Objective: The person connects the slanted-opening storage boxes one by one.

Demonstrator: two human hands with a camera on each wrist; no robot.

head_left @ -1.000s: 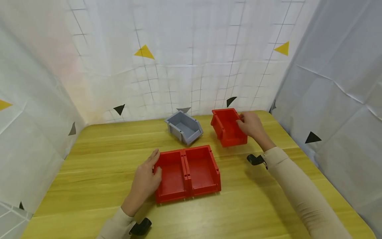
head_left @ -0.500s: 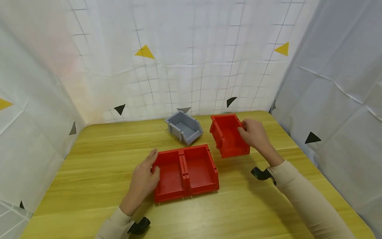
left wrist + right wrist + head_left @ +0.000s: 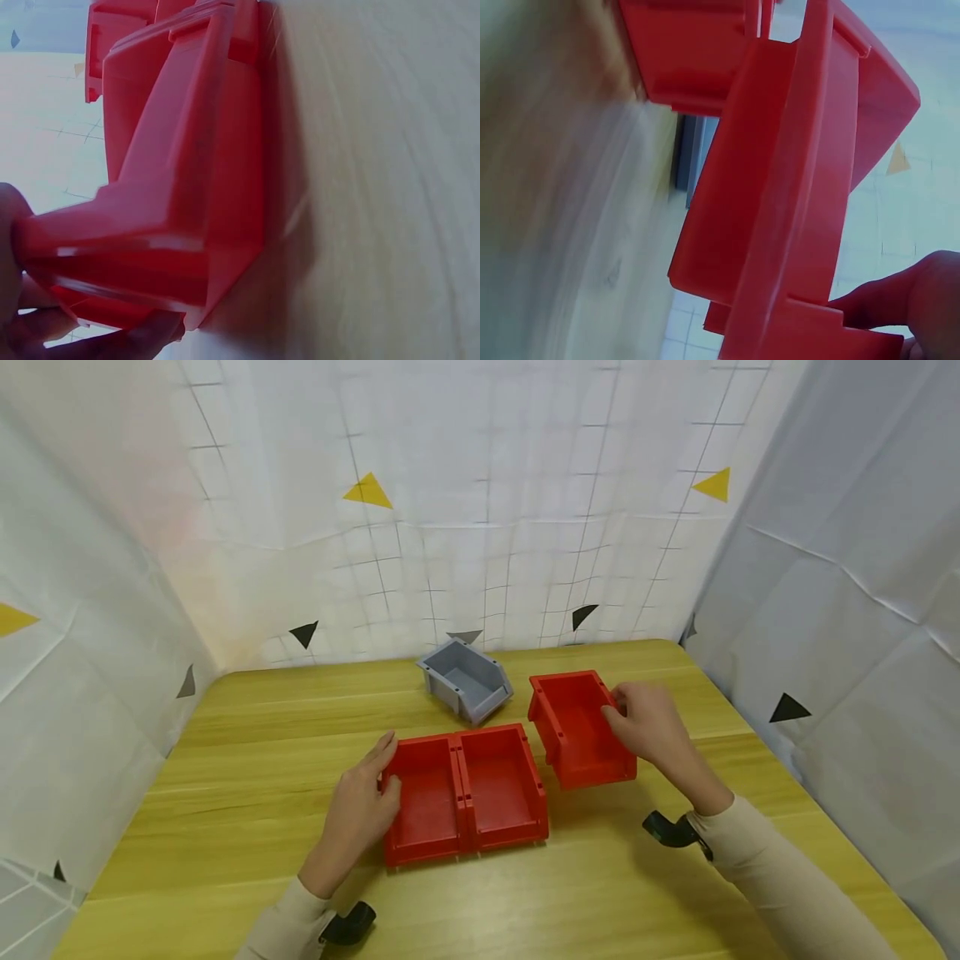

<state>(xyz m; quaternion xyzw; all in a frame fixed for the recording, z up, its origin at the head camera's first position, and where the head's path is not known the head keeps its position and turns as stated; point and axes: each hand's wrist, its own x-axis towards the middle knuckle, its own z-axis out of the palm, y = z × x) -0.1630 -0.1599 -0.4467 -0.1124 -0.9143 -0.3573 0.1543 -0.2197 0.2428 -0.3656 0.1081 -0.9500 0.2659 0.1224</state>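
Note:
Two red storage bins stand side by side on the wooden table, a left bin (image 3: 426, 793) and a middle bin (image 3: 497, 781). My left hand (image 3: 358, 810) grips the left bin by its outer side wall, thumb inside the rim; the left wrist view shows the fingers (image 3: 142, 337) round the bin's wall (image 3: 232, 172). My right hand (image 3: 651, 727) pinches the right side wall of a third red bin (image 3: 581, 718). In the right wrist view this third bin (image 3: 810, 187) is tilted and held above the table, close to the pair.
A grey bin (image 3: 465, 681) sits turned at an angle behind the red pair. Beyond the table (image 3: 285, 735) hang white sheets (image 3: 450, 510) with grid lines and triangles at the back and sides.
My right hand has brought the third red bin toward me, from the back right to beside the pair. My left hand and the paired bins have shifted slightly left.

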